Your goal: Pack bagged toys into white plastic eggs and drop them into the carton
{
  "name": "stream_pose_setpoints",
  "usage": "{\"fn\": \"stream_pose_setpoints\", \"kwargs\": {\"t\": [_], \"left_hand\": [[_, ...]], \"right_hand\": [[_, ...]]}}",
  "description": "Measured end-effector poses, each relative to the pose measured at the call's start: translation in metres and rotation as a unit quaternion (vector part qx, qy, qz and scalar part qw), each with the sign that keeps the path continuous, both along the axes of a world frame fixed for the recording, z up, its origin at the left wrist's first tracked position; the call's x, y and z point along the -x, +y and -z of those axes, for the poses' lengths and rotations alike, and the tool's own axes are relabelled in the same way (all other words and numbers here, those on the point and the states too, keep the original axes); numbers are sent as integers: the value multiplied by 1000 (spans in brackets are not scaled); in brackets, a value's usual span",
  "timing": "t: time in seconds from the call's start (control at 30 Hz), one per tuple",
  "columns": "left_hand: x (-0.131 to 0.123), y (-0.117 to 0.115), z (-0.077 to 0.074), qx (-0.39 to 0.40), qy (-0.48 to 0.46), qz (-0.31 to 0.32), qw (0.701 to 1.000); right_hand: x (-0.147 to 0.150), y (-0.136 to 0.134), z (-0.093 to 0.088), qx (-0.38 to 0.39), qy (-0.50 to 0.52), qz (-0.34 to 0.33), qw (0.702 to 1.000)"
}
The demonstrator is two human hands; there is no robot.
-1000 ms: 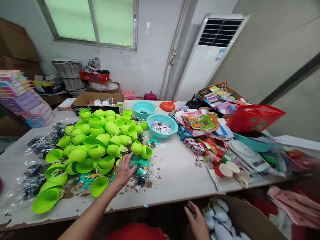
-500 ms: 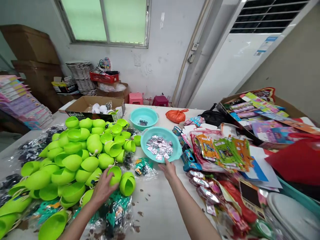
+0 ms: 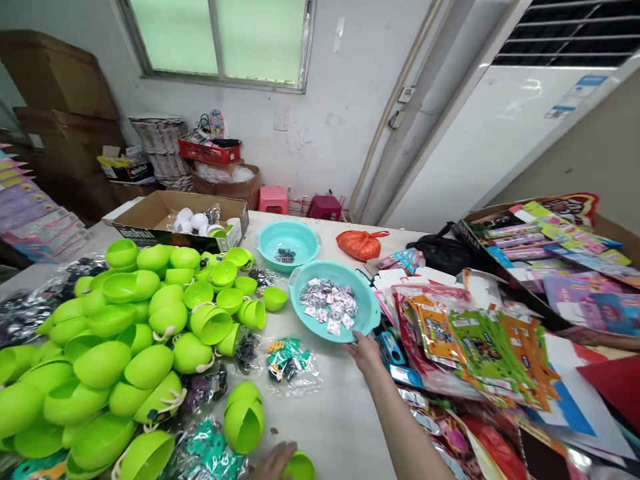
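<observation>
My right hand (image 3: 365,352) holds the near rim of a turquoise basin (image 3: 305,312) that has small white-and-pink packets inside. At the bottom edge my left hand (image 3: 276,461), blurred and partly cut off, is beside a green cup (image 3: 300,466); whether its fingers grip the cup cannot be told. Just above it on the table stands another green egg-shaped shell (image 3: 244,419). A large heap of green shells (image 3: 103,363) covers the left side. Between heap and basin lies a clear bag with green and orange parts (image 3: 289,360).
Behind, a second turquoise basin (image 3: 287,230) holds a few dark pieces. An open carton (image 3: 150,230) with white balls stands at the back left. An orange bag (image 3: 361,245) lies at the back. Colourful packets (image 3: 493,347) and a loaded box (image 3: 505,280) fill the right side.
My left hand has moved down and right from the heap's edge, with a green cup beside it. My right hand stays at the basin's rim. The view has shifted.
</observation>
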State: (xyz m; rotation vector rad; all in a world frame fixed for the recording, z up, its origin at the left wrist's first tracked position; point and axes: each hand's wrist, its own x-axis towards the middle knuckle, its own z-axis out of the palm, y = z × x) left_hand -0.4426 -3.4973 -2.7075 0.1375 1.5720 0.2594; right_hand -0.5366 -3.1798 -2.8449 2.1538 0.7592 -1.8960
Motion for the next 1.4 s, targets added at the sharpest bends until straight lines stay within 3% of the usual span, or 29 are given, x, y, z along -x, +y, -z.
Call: {"fn": "stream_pose_setpoints", "kwargs": {"t": [0.07, 0.2, 0.27, 0.33, 0.4, 0.5, 0.63, 0.73, 0.83, 1.0, 1.13, 1.3, 1.4], "left_hand": [[3, -4, 3, -43, 16, 31, 998], [19, -12, -23, -166, 123, 93, 974], [25, -11, -34, -161, 144, 115, 970], [29, -7, -40, -160, 147, 128, 968], [34, 0, -41, -171, 155, 126, 965], [47, 11, -46, -204, 182, 89, 958], [63, 25, -63, -214, 211, -20, 954], [66, 31, -76, -178, 206, -96, 957], [56, 31, -85, -138, 185, -121, 966], [18, 17, -99, -151, 186, -96, 966], [-9, 1, -99, -131, 178, -91, 971], [-19, -24, -86, -173, 209, 17, 962], [-18, -42, -92, -187, 216, 86, 954]], "right_hand": [[1, 11, 8, 4, 1, -7, 1000], [0, 19, 18, -1, 22, -5, 1000], [-4, 11, 15, -10, 33, -4, 999], [-14, -6, 0, -15, 34, -16, 999], [-31, -31, -27, -17, 30, -40, 999], [-67, -74, -83, -18, 75, -120, 990], [-104, -125, -163, 149, 178, -191, 954], [-114, -153, -195, 187, 145, -179, 955], [-122, -171, -200, 137, 82, -176, 971], [-152, -179, -198, 63, 10, -161, 985], [-181, -178, -197, 31, -43, -136, 989], [-207, -178, -180, -6, -104, -89, 991], [-213, -185, -173, 9, -107, -86, 991]]}}
